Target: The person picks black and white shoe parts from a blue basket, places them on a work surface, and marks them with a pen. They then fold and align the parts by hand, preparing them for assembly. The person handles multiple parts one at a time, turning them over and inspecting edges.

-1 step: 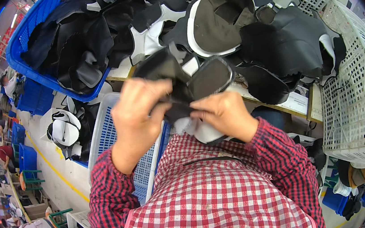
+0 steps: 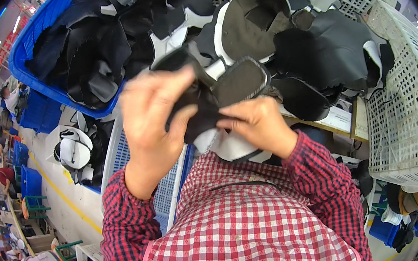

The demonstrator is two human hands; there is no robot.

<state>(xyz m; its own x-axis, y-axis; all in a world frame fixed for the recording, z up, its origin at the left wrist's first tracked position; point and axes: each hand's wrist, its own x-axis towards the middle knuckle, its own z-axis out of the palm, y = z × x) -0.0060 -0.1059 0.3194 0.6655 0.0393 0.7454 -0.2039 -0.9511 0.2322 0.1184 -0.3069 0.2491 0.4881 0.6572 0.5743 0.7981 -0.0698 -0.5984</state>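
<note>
Fingers [image 2: 177, 86] parted, the blurred left hand [image 2: 150, 117] partly hides a soft black-and-white stitched piece [image 2: 202, 116] above a red-checked apron [image 2: 244, 209], pinched by the right hand [image 2: 262, 124]; rightward, heaped black pieces [image 2: 322, 58] lie beside a white perforated plastic crate [image 2: 403, 103].

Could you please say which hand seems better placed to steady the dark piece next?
Probably the right hand: it pinches the dark piece, whereas the left hand is blurred and looks open.

The left hand [image 2: 152, 120] is blurred, its contact with the black piece [image 2: 203, 105] unclear. The right hand [image 2: 260, 125] hides part of it. The top edge crops the blue crate [image 2: 63, 99].
</note>
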